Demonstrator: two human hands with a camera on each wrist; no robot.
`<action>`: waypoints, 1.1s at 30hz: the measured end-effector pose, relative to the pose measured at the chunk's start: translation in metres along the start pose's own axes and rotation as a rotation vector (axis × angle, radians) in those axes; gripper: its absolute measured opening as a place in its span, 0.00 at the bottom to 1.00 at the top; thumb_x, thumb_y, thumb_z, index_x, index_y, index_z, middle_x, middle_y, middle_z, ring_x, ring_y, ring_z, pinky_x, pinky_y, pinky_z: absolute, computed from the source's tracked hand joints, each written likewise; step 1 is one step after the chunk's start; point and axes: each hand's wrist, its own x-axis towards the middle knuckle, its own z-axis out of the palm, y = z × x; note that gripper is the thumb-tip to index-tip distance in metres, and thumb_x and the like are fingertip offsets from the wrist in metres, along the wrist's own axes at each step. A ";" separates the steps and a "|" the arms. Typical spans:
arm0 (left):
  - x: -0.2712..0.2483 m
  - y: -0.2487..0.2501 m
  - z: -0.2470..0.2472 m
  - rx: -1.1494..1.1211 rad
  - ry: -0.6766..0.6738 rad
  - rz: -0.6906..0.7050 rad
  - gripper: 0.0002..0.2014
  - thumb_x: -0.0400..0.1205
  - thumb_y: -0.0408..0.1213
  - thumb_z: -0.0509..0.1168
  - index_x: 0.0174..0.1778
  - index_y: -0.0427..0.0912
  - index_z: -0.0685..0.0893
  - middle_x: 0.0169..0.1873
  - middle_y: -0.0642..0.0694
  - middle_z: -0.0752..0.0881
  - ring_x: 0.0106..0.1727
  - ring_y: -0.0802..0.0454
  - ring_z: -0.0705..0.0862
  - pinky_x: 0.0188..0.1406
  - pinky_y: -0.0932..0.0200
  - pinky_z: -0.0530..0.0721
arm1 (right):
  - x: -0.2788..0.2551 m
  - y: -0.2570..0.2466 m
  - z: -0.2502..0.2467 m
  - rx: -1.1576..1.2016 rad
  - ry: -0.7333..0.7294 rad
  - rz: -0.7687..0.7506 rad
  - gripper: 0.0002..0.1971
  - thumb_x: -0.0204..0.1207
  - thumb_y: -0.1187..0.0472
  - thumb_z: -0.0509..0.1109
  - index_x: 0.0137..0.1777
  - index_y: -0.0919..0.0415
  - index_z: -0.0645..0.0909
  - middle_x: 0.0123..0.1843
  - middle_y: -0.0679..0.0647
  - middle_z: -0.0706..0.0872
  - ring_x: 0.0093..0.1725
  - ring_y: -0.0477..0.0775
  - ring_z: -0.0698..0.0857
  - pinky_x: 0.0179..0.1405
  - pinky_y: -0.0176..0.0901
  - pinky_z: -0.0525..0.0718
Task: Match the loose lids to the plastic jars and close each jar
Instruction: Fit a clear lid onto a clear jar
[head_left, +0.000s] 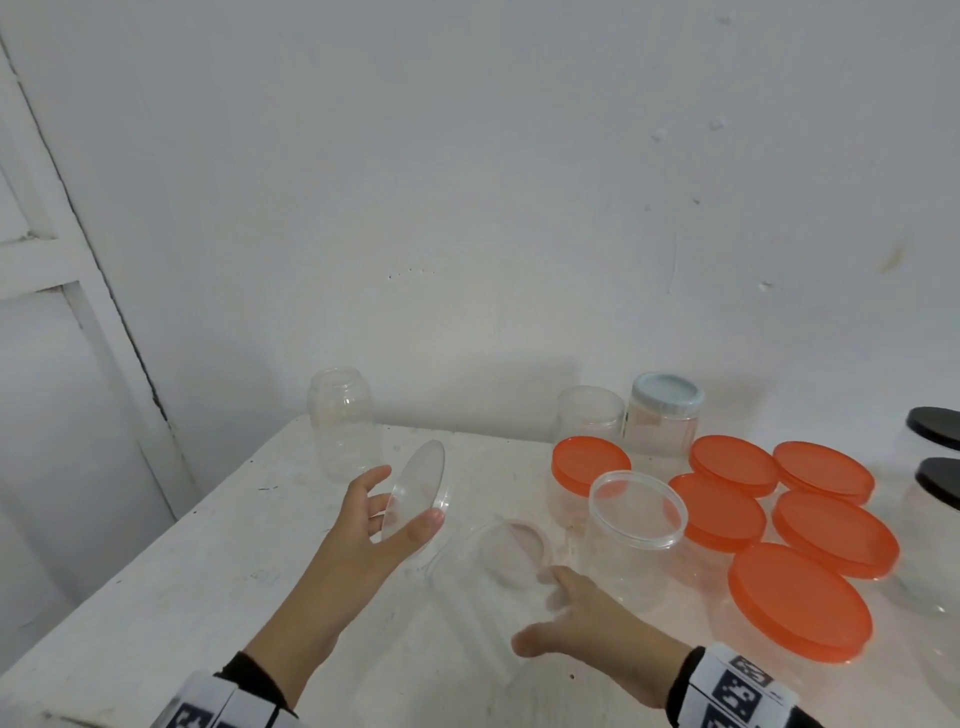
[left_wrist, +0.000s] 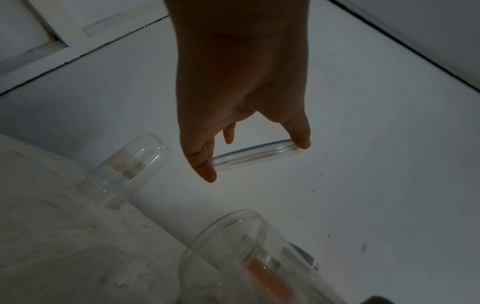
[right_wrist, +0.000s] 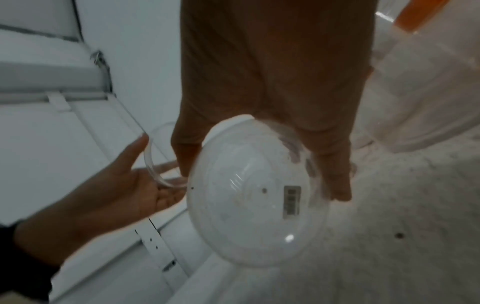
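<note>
The left hand pinched a clear lid by its rim between thumb and fingers, holding it on edge above the worktop. At its 4 o'clock, the right hand gripped a clear jar tilted with its open mouth toward the lid, a small gap between them. Bare worktop ran from the hands to the left edge at 9 o'clock. Orange-lidded jars crowded the 3 o'clock side, an open jar just beside the held one.

Clear glossy plastic lid and jar; matt, rough, scuffed white table.
</note>
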 end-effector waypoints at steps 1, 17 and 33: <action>-0.001 0.000 0.002 0.004 -0.006 0.003 0.48 0.48 0.78 0.70 0.65 0.75 0.63 0.60 0.63 0.75 0.66 0.58 0.77 0.66 0.50 0.78 | 0.001 0.003 0.000 -0.052 0.019 -0.031 0.49 0.56 0.45 0.82 0.77 0.47 0.61 0.66 0.46 0.69 0.65 0.42 0.74 0.52 0.31 0.79; -0.014 -0.002 0.031 0.149 -0.144 0.053 0.50 0.59 0.66 0.74 0.76 0.65 0.58 0.70 0.57 0.70 0.71 0.59 0.71 0.64 0.59 0.74 | 0.017 0.035 -0.019 -0.261 -0.010 -0.090 0.62 0.58 0.46 0.86 0.82 0.51 0.42 0.83 0.49 0.60 0.79 0.49 0.63 0.72 0.34 0.65; -0.009 -0.009 0.082 0.459 -0.308 0.201 0.55 0.64 0.63 0.75 0.81 0.59 0.50 0.76 0.62 0.60 0.74 0.62 0.61 0.68 0.62 0.65 | 0.021 0.041 -0.014 -0.197 0.006 -0.211 0.55 0.57 0.46 0.85 0.72 0.33 0.45 0.65 0.19 0.57 0.62 0.22 0.63 0.51 0.15 0.67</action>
